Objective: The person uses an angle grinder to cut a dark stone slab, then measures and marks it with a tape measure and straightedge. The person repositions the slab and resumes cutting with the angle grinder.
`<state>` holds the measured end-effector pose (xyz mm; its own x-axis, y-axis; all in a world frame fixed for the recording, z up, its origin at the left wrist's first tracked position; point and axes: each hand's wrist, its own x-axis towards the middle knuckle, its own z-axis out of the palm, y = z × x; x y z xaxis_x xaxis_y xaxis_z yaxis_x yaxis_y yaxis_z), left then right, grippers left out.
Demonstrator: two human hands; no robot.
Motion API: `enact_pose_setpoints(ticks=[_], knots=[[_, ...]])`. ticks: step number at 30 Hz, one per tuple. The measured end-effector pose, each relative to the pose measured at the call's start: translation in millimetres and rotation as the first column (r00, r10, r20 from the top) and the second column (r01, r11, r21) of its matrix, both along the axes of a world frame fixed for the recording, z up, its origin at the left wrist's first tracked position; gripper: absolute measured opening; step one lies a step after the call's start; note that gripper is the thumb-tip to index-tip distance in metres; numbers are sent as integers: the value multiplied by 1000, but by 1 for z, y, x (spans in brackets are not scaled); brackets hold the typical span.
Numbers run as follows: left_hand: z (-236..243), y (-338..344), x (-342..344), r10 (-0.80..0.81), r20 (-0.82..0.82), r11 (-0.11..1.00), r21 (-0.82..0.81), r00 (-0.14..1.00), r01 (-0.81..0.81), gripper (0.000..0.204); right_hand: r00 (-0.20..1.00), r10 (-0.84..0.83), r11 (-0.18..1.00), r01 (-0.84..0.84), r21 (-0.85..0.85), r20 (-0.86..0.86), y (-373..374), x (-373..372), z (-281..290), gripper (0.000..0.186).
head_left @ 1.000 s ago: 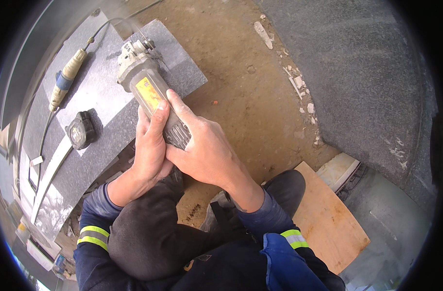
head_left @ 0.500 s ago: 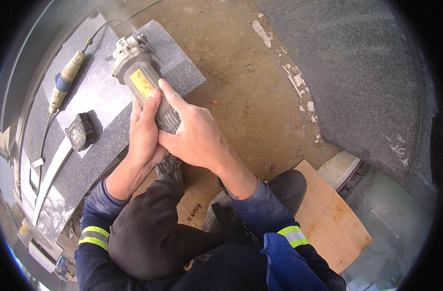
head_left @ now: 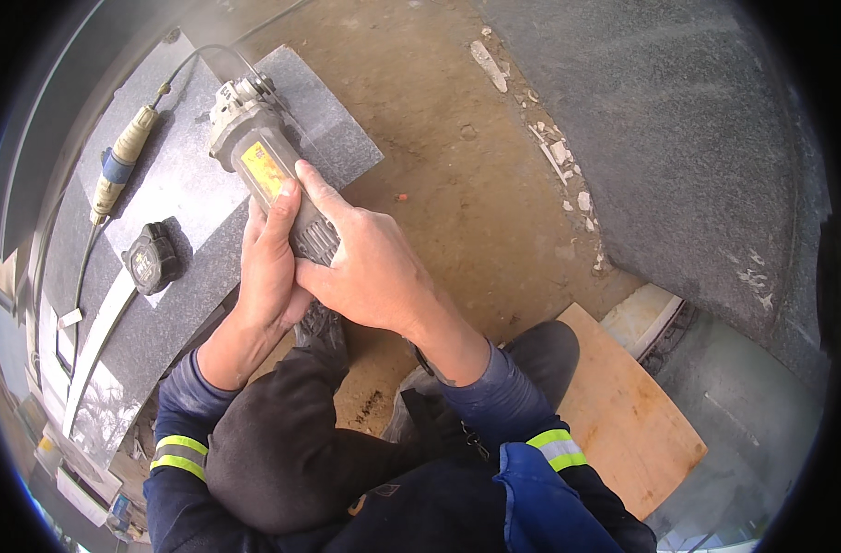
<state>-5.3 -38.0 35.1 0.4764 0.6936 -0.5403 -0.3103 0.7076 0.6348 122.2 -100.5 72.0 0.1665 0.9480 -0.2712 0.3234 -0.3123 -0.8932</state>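
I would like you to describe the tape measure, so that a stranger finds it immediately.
At left lies speckled grey stone. On it, left of the left hand and below the cream-and-blue cable connector, sits the tape measure. Unlike the connector, it is black and chunky, with a pale blade running toward the lower left.

I count one left hand [head_left: 269, 265], one right hand [head_left: 370, 267], one grinder [head_left: 261, 164], one tape measure [head_left: 150, 259], one cable connector [head_left: 118, 169], one wooden board [head_left: 629, 415], two sleeves [head_left: 183, 410] and two knees [head_left: 271, 442] over here.
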Motion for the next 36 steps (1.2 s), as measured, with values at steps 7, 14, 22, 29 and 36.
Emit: enact_pose_setpoints(ticks=[7,14,22,29,36], knots=[[10,-19,-1,-61,-2,998,-7,998,61,40,1000,-16,998,16,56,-2,-23,0,4,86],[-6,-5,-4,-22,-28,1000,-11,999,21,41,1000,-20,996,21,83,-17,-8,0,-9,87],[-18,14,-4,-20,-5,999,-27,1000,20,39,1000,-20,999,21,49,-20,11,2,-12,89],[-11,10,-5,-35,21,997,-66,999,36,40,1000,2,1000,-2,-25,-21,7,2,-3,90],[15,-18,-8,-108,47,988,-105,993,112,41,1000,-13,999,13,44,-14,-26,-1,7,89]])
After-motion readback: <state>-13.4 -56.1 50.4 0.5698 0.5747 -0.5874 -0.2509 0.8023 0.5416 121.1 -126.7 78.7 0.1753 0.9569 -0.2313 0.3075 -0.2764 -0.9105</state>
